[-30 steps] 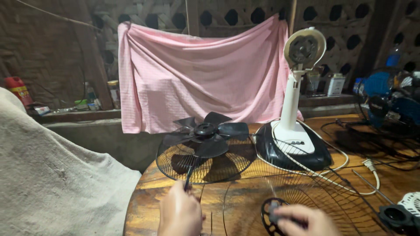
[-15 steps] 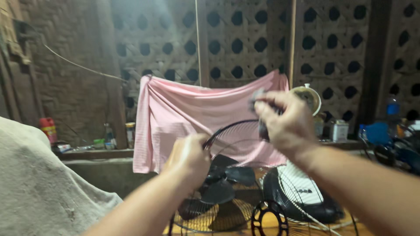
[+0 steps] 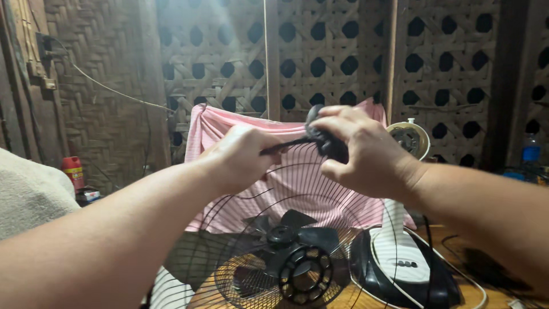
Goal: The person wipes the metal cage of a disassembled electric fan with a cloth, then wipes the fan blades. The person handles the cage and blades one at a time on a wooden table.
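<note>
- A dim room with a woven lattice wall (image 3: 343,63) behind; a pink cloth (image 3: 297,189) hangs in front of it, and everything below is placed against that cloth.
- Far left of the cloth, a pale blanket (image 3: 28,191) fills the edge of the view, with a red can (image 3: 73,171) just beyond it on a ledge.
- A thin wire (image 3: 108,88) runs from the left wall towards the cloth's top corner.
- The left hand (image 3: 240,157) is raised in front of the cloth's upper left part, fingers curled together and pinching the top rim of a wire fan guard (image 3: 274,229).
- The guard is held up on edge in front of the cloth, its black hub (image 3: 306,274) low down, over the table (image 3: 343,297).
- Behind the guard, below the cloth, black fan blades (image 3: 291,229) sit in a second grille.
- The right hand (image 3: 366,151) is up before the cloth's upper right part, fingers closed round a dark clip (image 3: 326,140) on the guard's rim, touching the same rim that the left hand pinches.
- Right of the cloth stands a fan stand (image 3: 400,252) with a white column, a black base and a round motor head (image 3: 409,137).
- Far right, a blue bottle (image 3: 530,151) stands well apart from the cloth.
</note>
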